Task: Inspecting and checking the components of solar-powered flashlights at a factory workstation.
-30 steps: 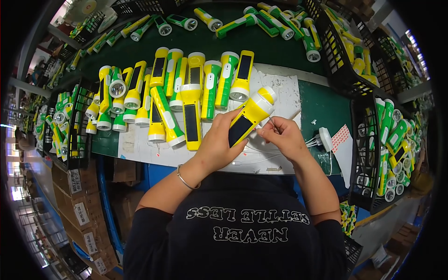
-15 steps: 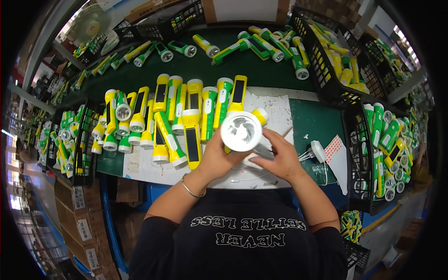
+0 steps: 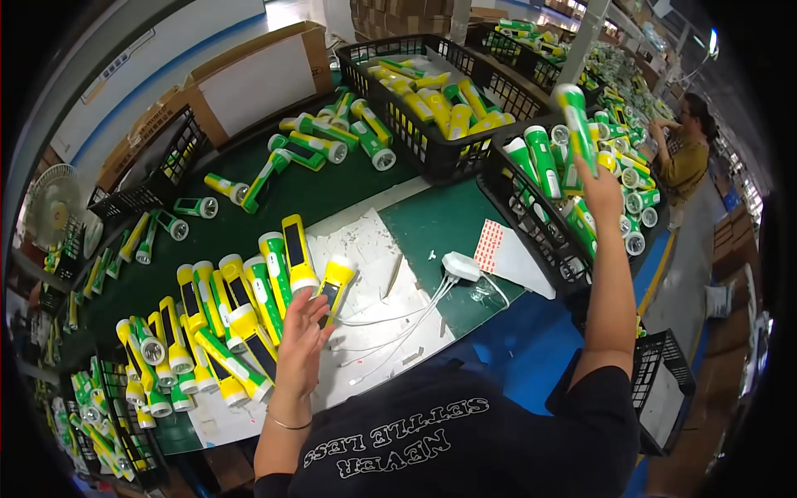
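My right hand (image 3: 601, 189) is stretched far to the right and grips the lower end of a green flashlight (image 3: 578, 124) with a white head. It holds the flashlight up, head end away from me, over a black crate (image 3: 531, 217) full of green and yellow flashlights. Over the white board (image 3: 397, 319), my left hand (image 3: 300, 339) is raised with its fingers apart and nothing in it. Just beyond those fingers is a yellow flashlight (image 3: 339, 275) with a dark panel. A row of yellow and green flashlights (image 3: 224, 319) lies to its left.
A white charger block (image 3: 461, 266) with several white cables lies beside a sheet with red marks (image 3: 491, 246). Another black crate (image 3: 415, 158) of flashlights stands at the back. More flashlights lie on the green table (image 3: 332, 189). At the far right, a person (image 3: 685, 153) works nearby.
The view has turned right. Both hands were together at a white-headed flashlight; now the right hand has reached over the right crate with a flashlight and the left is apart, fingers spread.
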`<state>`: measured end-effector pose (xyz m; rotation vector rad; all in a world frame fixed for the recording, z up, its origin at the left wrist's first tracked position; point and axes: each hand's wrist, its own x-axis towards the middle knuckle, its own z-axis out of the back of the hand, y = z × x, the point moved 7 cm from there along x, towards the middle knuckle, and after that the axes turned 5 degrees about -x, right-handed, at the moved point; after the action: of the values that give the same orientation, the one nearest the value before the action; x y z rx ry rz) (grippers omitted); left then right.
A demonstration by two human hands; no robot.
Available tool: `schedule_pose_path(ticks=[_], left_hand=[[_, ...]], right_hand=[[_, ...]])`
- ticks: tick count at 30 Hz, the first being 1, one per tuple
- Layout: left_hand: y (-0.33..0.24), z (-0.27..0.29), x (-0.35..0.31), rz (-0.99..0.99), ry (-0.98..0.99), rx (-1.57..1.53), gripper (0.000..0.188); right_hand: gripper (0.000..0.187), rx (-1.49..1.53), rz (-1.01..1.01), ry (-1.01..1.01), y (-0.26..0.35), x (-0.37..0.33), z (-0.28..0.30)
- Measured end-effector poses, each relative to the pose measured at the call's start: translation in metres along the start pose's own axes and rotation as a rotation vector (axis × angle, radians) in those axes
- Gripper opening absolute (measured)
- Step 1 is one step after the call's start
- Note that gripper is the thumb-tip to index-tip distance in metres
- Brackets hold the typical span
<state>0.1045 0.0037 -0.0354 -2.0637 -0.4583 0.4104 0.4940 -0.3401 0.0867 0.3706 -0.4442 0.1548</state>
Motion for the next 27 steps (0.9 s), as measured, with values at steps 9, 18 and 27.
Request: schedule_pose_path(ticks=[9,18,27], left_hand=[[0.006,0.013,0.011,0.060,0.010,-0.006,0.054],[-0.002,0.024,0.008,0.041,-0.044,-0.018,0.047],[-0.032,0.040,0.018,-0.207,-0.168,0.575,0.047]], right_hand=[[0.063,-0.358,0.004,-0.162,0.025,0.038,0.027],[0.061,-0.175,0.576,0.481,0.312,-0.058,-0.202],[0.047,0.144,0.773,0.150,0.309,-0.052,-0.125]])
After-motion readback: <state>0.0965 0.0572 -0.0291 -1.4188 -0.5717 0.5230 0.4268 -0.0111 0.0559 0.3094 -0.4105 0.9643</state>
